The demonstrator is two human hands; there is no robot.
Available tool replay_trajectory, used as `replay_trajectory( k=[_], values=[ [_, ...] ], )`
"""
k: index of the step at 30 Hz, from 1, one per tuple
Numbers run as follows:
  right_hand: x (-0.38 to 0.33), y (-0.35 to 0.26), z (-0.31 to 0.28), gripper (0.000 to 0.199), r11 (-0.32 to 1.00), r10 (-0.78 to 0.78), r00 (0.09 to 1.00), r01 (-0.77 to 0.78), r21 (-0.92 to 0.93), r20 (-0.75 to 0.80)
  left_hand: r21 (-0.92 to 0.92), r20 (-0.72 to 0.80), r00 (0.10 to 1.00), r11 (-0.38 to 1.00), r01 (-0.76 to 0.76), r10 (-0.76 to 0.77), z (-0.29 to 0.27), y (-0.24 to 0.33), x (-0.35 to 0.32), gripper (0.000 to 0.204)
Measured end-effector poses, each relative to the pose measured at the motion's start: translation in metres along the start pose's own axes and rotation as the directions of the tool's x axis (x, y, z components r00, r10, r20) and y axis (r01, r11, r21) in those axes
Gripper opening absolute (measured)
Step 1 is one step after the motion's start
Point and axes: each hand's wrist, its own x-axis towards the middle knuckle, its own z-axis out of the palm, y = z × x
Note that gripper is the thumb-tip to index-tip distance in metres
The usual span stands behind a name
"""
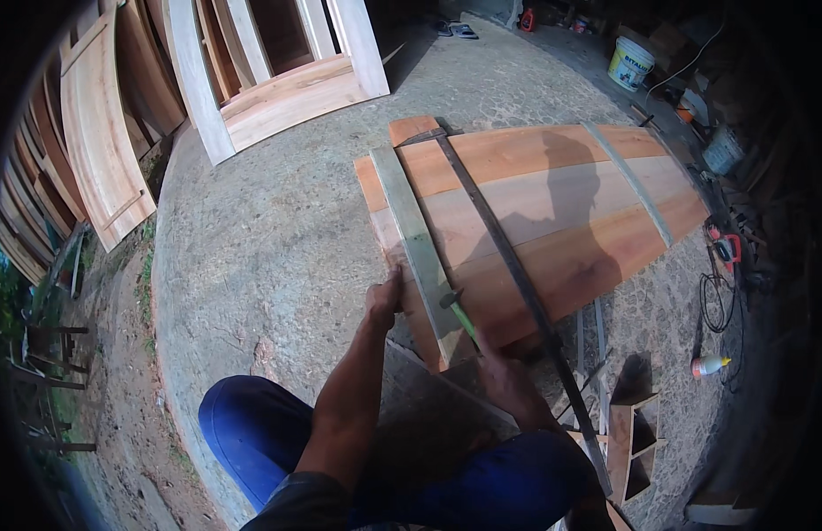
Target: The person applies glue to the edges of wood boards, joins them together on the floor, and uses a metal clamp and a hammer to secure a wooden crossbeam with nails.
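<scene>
Our left forearm rises from 7 o'clock, and our left hand (387,295) meets the near-left edge of the tapered panel of reddish and pale wooden boards (517,205), its fingers partly hidden; we cannot tell whether that grip is clenched. Our right forearm slants up from 5 o'clock toward 11, and our right hand (506,382) has its grip closed around the green handle of the small dark-headed hammer (461,316). The hammer's head is at the long pale wooden strip (415,243) lying across the panel; we cannot tell if they touch. The panel lies at 2 o'clock, above the grey concrete floor (260,239), with a long dark metal bar clamp (499,234) across it, running from 12 toward 5 o'clock.
</scene>
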Motion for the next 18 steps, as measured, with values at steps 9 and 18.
replay_trajectory(
  k=[9, 18],
  values=[
    [0.021, 0.003, -0.040, 0.050, 0.675, -0.367, 0.830, 0.549, 0.494, -0.421, -0.045, 0.049, 0.993, 0.993, -0.109, 0.111, -0.017, -0.003, 0.016, 0.077],
    [0.030, -0.042, -0.028, 0.048, 0.969, -0.208, 0.917, 0.240, 0.052, -0.340, -0.065, -0.011, 0.983, 0.981, -0.181, 0.181, -0.040, -0.012, 0.025, 0.072]
  ],
)
